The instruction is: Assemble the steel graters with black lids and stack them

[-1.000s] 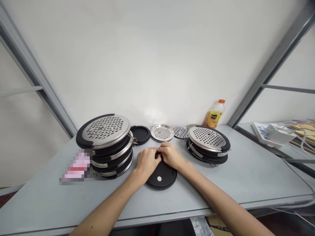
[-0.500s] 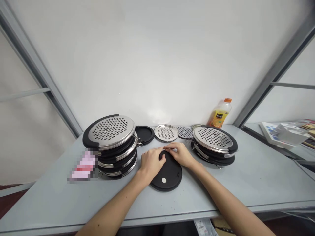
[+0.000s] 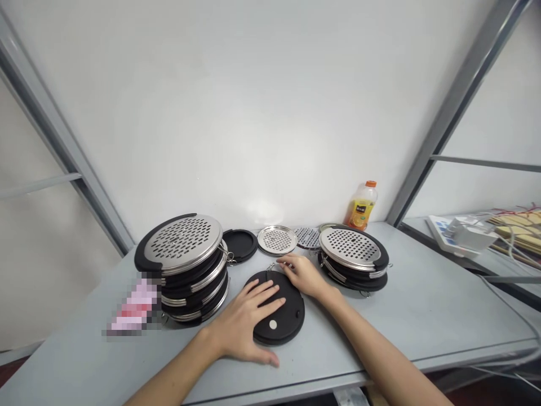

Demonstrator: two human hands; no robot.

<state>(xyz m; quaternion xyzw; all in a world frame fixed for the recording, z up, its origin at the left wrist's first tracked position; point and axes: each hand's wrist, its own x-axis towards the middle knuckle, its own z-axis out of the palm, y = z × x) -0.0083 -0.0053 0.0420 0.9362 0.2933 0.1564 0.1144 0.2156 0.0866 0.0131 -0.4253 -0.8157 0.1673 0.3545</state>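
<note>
A round black disc [image 3: 282,316] with a small white dot lies flat on the grey table [image 3: 422,304] in front of me. My left hand [image 3: 249,321] rests flat on its left part, fingers spread. My right hand [image 3: 302,273] sits at the disc's far edge, fingers curled near a small metal ring [image 3: 270,267]; whether it grips the ring is unclear. A tall stack of black-and-steel perforated round graters [image 3: 183,256] stands to the left. A lower stack [image 3: 353,256] stands to the right.
Behind the disc lie a black round lid [image 3: 240,245], a perforated steel plate [image 3: 277,240] and a smaller mesh piece [image 3: 307,237]. An orange juice bottle [image 3: 360,206] stands by the wall. A blurred pink packet [image 3: 133,304] lies left. Cables and papers sit far right.
My left hand slid back from the disc's far edge and now lies flat and spread on the disc. My right hand stays at the far edge.
</note>
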